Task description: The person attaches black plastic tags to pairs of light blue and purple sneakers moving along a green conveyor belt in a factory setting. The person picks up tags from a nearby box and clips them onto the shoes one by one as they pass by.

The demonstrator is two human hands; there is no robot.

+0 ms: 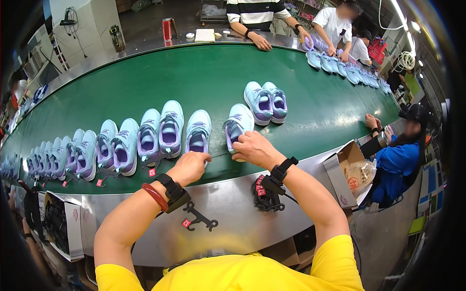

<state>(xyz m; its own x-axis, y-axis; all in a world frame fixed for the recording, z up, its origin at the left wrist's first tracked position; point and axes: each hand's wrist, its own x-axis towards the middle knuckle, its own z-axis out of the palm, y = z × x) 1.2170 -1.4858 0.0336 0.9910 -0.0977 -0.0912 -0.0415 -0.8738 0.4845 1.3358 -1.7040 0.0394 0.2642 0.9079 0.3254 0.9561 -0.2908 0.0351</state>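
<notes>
Two light-blue and purple sneakers stand apart in front of me on the green belt, toes pointing away. My left hand is closed at the heel of the left sneaker; its fingertips are partly hidden. With bent fingers my right hand grips the heel of the right sneaker. Just beyond it sits another pair of sneakers. Left of my left hand runs a row of paired sneakers, some with black hangers and red tags at their heels.
A loose black shoe hanger and a pile of hangers lie on the metal ledge. Open boxes stand at right and left. Across the belt, people handle more sneakers; a red can stands there. Someone in blue sits at right.
</notes>
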